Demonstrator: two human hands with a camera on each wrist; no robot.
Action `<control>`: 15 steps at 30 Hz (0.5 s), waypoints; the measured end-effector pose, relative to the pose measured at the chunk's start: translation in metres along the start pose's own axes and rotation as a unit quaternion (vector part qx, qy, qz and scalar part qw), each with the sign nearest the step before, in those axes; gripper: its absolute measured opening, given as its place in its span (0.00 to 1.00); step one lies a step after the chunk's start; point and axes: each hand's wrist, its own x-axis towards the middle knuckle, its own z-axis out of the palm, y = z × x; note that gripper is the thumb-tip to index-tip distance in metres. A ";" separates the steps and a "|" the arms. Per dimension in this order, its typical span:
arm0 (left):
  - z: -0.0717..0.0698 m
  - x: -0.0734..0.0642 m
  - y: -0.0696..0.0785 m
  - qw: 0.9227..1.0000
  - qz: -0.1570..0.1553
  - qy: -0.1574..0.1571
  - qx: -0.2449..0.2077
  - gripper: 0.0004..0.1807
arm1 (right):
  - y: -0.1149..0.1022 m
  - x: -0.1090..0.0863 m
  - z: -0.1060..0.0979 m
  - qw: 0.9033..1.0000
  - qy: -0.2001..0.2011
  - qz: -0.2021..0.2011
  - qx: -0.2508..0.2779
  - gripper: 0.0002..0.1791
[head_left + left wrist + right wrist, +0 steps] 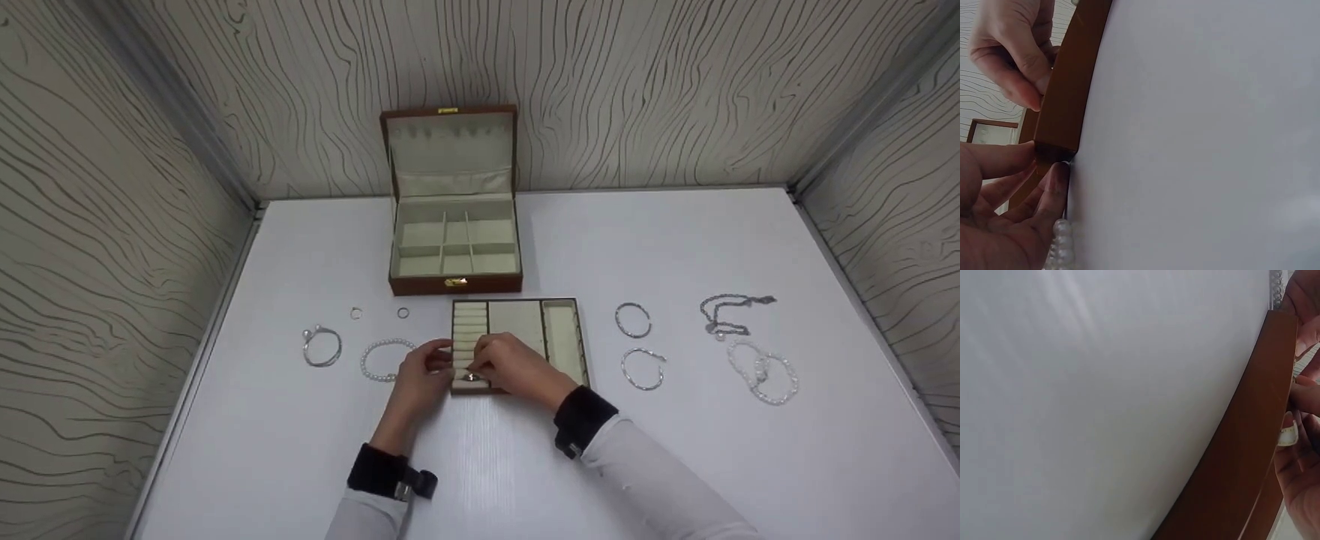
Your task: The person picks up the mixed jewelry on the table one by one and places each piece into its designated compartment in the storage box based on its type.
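Observation:
My left hand holds the front left corner of a brown jewelry tray, thumb and fingers around its side in the left wrist view. Over the tray's cream ring rolls, my right hand pinches a small silver ring at the frontmost rolls. In the left wrist view, the right hand leans over the tray wall, which hides its fingertips. A pearl bracelet lies just left of the left hand, partly covered by it.
Behind the tray stands an open brown jewelry box with divided compartments. Two small rings, one being a dark ring, and a silver bangle lie left. To the right are two bracelets, a chain and a clear bead strand.

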 end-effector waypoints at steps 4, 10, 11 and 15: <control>0.000 0.000 0.000 1.000 -0.003 0.002 0.005 0.25 | -0.003 0.002 0.000 1.000 -0.010 0.004 -0.024 0.08; 0.001 0.000 0.001 1.000 -0.012 0.006 0.011 0.26 | -0.002 0.003 -0.001 1.000 -0.025 0.010 -0.014 0.09; 0.001 0.000 0.001 1.000 -0.011 0.005 0.012 0.26 | 0.000 0.003 0.000 1.000 -0.026 0.016 0.000 0.08; 0.000 -0.001 0.001 1.000 0.003 0.003 0.012 0.25 | 0.006 0.005 0.001 0.996 -0.009 0.054 0.069 0.04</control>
